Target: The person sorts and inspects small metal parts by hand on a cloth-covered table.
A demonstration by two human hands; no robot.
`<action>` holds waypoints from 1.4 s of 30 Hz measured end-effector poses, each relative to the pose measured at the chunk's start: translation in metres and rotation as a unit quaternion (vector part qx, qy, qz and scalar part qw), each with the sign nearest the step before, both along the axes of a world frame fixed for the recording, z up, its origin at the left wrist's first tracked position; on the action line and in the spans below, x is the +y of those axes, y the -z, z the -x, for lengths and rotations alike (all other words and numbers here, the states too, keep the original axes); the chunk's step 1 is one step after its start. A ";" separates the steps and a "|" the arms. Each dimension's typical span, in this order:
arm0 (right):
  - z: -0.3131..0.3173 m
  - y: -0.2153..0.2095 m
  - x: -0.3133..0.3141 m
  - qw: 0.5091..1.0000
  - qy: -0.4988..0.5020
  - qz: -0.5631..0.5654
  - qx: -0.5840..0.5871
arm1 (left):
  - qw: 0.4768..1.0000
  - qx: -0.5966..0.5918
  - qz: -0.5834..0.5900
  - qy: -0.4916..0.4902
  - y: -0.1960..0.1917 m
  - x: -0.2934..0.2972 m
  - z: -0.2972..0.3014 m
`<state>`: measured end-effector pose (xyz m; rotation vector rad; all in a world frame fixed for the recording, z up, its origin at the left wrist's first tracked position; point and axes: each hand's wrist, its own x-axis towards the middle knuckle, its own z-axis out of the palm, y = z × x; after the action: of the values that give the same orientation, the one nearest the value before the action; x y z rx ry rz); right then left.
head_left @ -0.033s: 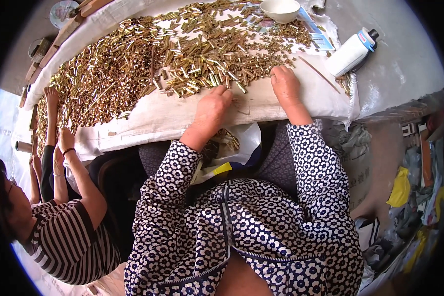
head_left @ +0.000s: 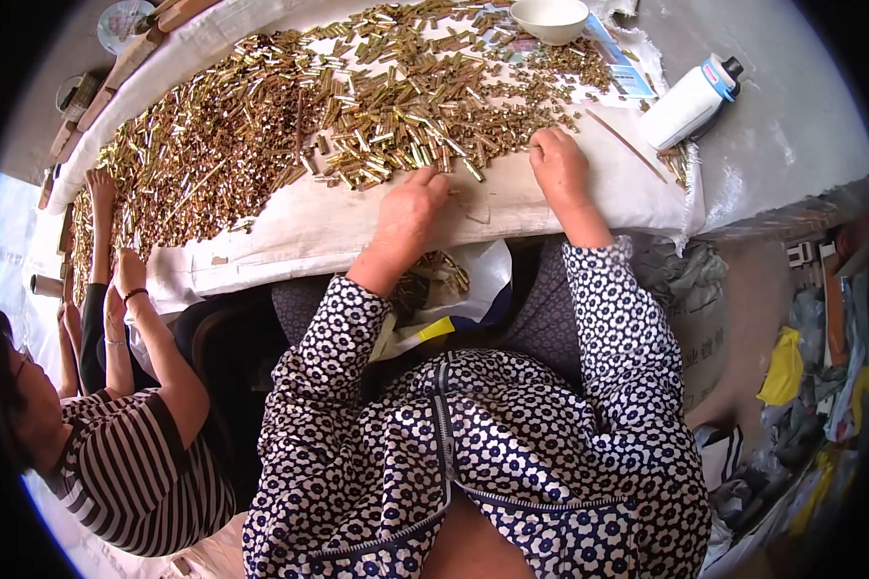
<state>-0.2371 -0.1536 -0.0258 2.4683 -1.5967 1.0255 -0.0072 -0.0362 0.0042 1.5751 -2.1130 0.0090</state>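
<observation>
Heaps of small gold-coloured metal tubes and fittings (head_left: 251,125) cover the far part of a cloth-covered table (head_left: 290,227). My left hand (head_left: 410,212) rests at the near edge of the longer tubes (head_left: 420,140), its fingers curled in and closed. To its right, my right hand (head_left: 558,172) is closed with thumb and fingertips pinched, beside a scatter of tiny gold pieces (head_left: 541,111). What either hand holds, if anything, is hidden by the fingers. An open plastic bag (head_left: 488,280) with gold tubes inside lies in my lap, below the table edge.
At the back stands a white bowl (head_left: 550,21). A white bottle with a dark cap (head_left: 690,101) leans at the right, near a thin stick (head_left: 626,145). On the left, another person in a striped shirt (head_left: 140,473) reaches into the heap. Bags and scraps (head_left: 782,367) pile up at far right.
My left hand has shifted slightly left, away from the right hand. The right hand stays almost in place, and the heaps look the same.
</observation>
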 end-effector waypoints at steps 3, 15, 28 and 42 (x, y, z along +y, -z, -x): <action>-0.011 -0.004 0.014 0.990 -0.054 -0.056 -0.122 | 1.000 0.010 0.000 0.013 -0.002 0.002 -0.016; -0.059 -0.024 0.086 0.837 -0.224 -0.343 -0.363 | 0.917 0.368 -0.152 0.004 -0.003 0.027 -0.019; -0.074 -0.027 0.103 0.746 -0.245 -0.397 -0.476 | 0.778 0.586 -0.223 0.032 -0.002 0.038 -0.020; -0.074 -0.034 0.105 0.828 -0.270 -0.278 -0.406 | 0.718 0.680 -0.139 0.055 0.002 0.036 -0.010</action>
<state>-0.1634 -0.0490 0.0085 3.2397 -1.4972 2.2187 0.0023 -0.0003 0.0022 0.9407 -0.9618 -1.1748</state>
